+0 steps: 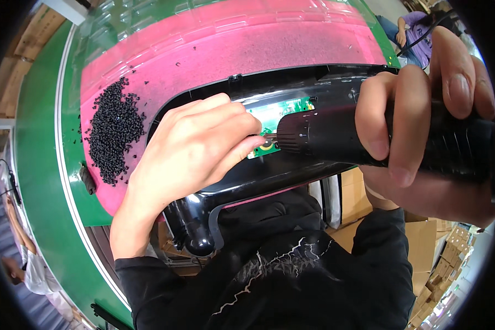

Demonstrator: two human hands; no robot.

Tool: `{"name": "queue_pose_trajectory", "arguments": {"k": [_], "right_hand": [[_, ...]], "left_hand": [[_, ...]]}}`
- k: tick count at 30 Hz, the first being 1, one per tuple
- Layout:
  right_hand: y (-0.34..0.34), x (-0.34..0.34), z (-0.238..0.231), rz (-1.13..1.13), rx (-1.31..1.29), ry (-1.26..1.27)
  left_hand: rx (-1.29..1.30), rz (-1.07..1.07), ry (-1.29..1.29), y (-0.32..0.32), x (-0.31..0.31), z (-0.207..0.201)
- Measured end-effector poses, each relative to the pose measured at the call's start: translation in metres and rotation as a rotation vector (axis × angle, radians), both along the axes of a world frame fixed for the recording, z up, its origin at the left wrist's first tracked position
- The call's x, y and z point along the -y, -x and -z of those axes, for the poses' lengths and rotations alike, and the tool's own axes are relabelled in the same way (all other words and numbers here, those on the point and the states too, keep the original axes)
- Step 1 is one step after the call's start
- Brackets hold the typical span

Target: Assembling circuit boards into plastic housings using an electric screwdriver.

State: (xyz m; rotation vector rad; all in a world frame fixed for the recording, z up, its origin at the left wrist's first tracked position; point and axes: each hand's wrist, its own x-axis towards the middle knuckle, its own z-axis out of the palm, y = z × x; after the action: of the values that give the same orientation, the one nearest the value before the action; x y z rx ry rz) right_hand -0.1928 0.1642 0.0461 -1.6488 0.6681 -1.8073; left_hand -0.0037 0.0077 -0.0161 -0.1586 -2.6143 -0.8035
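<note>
My right hand [407, 121] is wrapped round a black electric screwdriver [335, 135], which lies nearly level and points left. Its thin metal bit [270, 136] reaches the fingertips of my left hand [198, 143]. Thumb and forefinger there are pinched together at the bit's tip; whatever they hold is too small or hidden to make out. Just beneath the tip is a green circuit board [260, 152], partly covered by my left hand and the screwdriver. The board sits inside a long, glossy black plastic housing [236, 179], with a rounded stem [198, 236] toward me.
A heap of small black screws [115, 132] lies on the pink mat [214, 52] at the left, beside a dark small object [87, 180]. Clear plastic sheeting [165, 22] covers the far side. Cardboard boxes [423, 242] stand at right. Other people [421, 38] are farther off.
</note>
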Motion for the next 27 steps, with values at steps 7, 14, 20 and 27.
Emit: {"name": "queue_pose_trajectory", "arguments": {"k": [7,14,20,27], "right_hand": [[-0.001,-0.003,-0.001,0.03,-0.032,0.002],[-0.003,0.009,0.001,-0.188,0.037,0.039],[0.005,-0.001,-0.002,-0.188,0.02,-0.104],[-0.003,0.001,0.001,-0.119,0.081,-0.038]], "left_hand": [[0.031,-0.006,-0.006,0.001,-0.002,0.0],[0.038,0.115,-0.016,-0.001,0.001,-0.005],[-0.007,0.098,-0.088,-0.001,-0.002,-0.001],[0.056,0.13,-0.079,0.0,0.003,0.0]]}}
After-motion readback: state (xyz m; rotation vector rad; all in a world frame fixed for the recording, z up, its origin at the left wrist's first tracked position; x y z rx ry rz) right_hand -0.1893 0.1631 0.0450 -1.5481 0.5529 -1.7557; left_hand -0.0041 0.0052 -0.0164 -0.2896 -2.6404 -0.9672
